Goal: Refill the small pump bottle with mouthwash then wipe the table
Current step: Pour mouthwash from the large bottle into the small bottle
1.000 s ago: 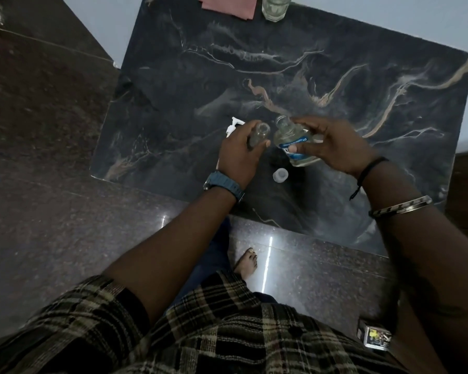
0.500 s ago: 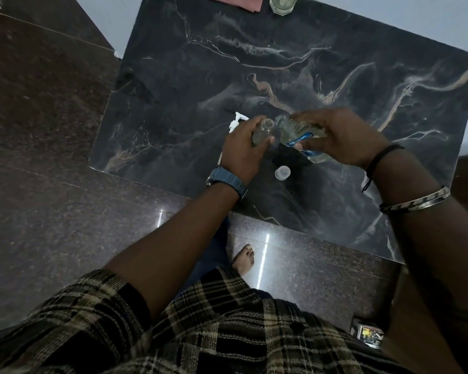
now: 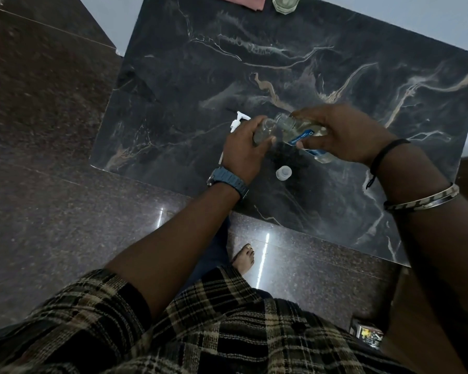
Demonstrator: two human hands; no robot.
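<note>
My left hand grips the small clear pump bottle, open at the top and without its pump. My right hand holds the clear mouthwash bottle with a blue label, tipped sideways so its open neck meets the small bottle's mouth. Both are just above the dark marble table. The white pump head with its tube lies on the table left of my left hand. A small white cap stands on the table below the bottles.
A pink cloth and a clear glass container sit at the table's far edge. A small colourful box lies on the floor at lower right. My bare foot is near the table's front edge.
The mouthwash bottle has tilted further and its neck has moved onto the small bottle's mouth. Both hands shifted slightly away from me across the table.
</note>
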